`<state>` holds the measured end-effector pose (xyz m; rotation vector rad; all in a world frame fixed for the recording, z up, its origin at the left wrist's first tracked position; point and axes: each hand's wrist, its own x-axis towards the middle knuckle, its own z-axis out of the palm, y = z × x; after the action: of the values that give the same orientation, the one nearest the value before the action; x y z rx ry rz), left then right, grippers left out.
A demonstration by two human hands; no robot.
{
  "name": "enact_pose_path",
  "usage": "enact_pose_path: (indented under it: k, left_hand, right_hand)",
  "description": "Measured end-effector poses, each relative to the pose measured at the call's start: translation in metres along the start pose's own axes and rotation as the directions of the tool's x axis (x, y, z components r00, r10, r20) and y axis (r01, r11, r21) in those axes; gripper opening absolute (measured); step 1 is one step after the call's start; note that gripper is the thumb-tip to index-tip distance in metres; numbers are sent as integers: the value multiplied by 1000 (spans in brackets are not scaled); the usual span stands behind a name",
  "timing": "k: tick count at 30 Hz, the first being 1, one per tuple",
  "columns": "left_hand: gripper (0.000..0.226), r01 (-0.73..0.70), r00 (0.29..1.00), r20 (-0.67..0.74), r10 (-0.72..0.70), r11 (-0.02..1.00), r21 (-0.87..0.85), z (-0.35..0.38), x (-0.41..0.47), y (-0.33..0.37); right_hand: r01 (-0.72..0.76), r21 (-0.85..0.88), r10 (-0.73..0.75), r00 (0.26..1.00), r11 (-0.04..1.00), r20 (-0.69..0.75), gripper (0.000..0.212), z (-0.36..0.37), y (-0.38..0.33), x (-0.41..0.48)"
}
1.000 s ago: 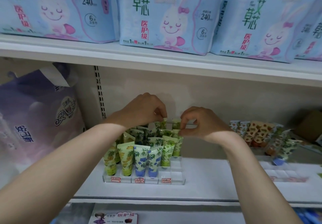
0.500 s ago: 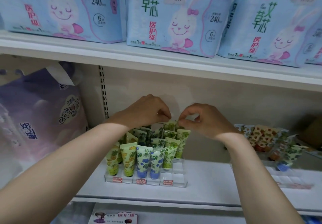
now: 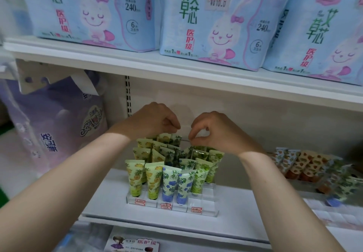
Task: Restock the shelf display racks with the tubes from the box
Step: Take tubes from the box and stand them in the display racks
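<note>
Tubes stand in rack on shelf. Left hand grip pinches back-row tube at crimped top. Right hand grip pinched closed nearby, contents unclear. Tubes likely light, soft: take by stiff crimp.

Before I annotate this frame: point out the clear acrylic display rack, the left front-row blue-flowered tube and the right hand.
clear acrylic display rack (image 3: 209,211): head view, front lip.
left front-row blue-flowered tube (image 3: 169,183): head view, body.
right hand (image 3: 220,132): head view, back of hand.
</note>
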<state>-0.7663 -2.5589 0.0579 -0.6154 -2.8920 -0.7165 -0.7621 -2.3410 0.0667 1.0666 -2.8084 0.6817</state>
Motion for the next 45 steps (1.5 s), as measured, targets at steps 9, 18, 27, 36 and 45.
enact_pose_path:
  k: [9, 18, 27, 36, 45]
  left_hand:
    - [14, 16, 999, 41, -17, 1000, 7, 5, -3, -3]
    - [12, 4, 998, 56, -6, 1000, 24, 11, 1, -2]
    - [8, -16, 999, 31, 16, 1000, 22, 14, 2, -1]
    - [5, -3, 1000, -2, 3, 1000, 26, 16, -1, -1]
    - [5, 6, 1000, -8, -6, 1000, 28, 16, -3, 0]
  right_hand:
    - [-14, -27, 16, 996, 1000, 87, 6, 4, -5, 8]
    - [-44, -84, 48, 998, 995, 46, 4, 6, -2, 5]
    - [-14, -144, 18, 999, 990, 26, 2, 12, -5, 9]
    - [-11, -214, 4, 999, 977, -34, 4, 9, -7, 13]
    - [11, -210, -27, 997, 978, -75, 3, 7, -4, 13]
